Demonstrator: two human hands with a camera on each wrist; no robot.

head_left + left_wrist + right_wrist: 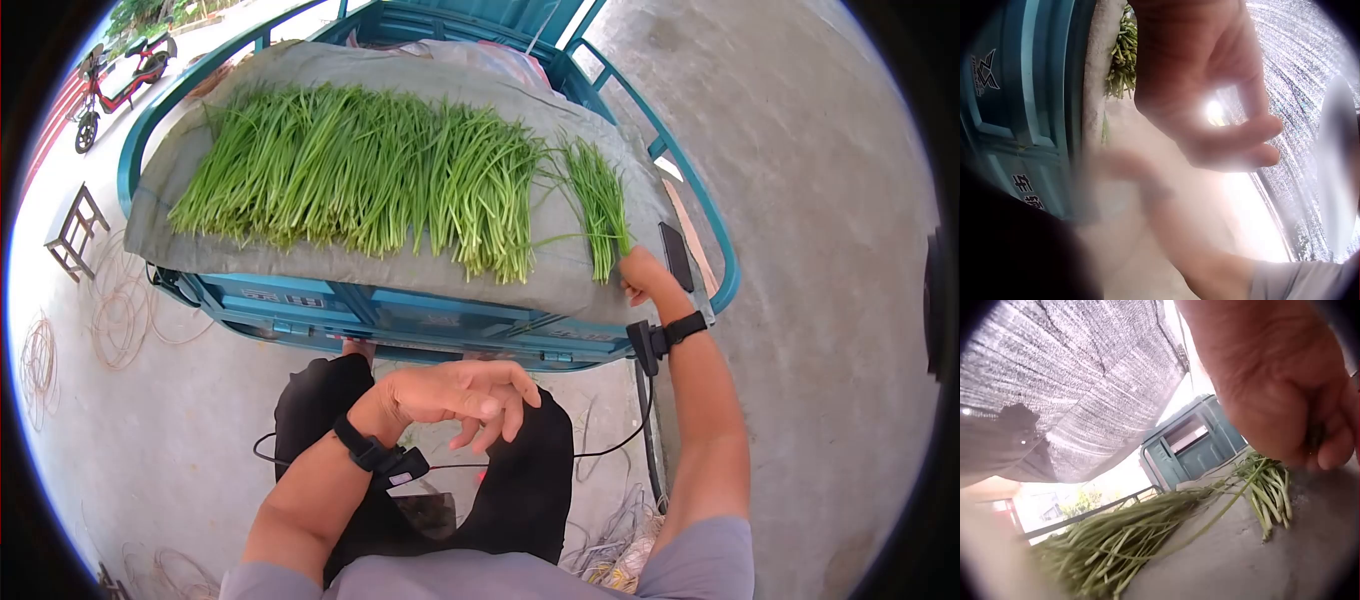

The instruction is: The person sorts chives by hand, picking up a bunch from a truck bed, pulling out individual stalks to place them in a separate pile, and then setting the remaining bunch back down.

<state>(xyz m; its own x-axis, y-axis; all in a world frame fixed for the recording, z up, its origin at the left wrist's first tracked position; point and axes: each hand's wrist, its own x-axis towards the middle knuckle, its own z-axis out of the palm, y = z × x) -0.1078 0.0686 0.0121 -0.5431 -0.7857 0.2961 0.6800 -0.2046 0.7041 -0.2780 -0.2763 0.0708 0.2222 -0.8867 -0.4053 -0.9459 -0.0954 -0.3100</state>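
A wide row of green chives (350, 170) lies on a grey cloth over a teal cart, cut ends toward me. To its right, separated by a gap, is a smaller bunch of chives (597, 205), also in the right wrist view (1269, 494). My right hand (646, 275) is at the near right end of this bunch, its fingers curled around a little dark green stalk (1315, 434), mostly hidden in the fist. My left hand (465, 395) hovers over my lap, fingers loosely bent and holding nothing; the left wrist view shows the hand (1204, 94) against the light.
A dark phone-like slab (676, 256) lies on the cloth right of my right hand. The cart's teal rail (665, 130) curves around the load. At left are a wooden stool (75, 230), coiled wire (120, 320) and a red scooter (125, 85). A black cable (615, 445) runs between my wrists.
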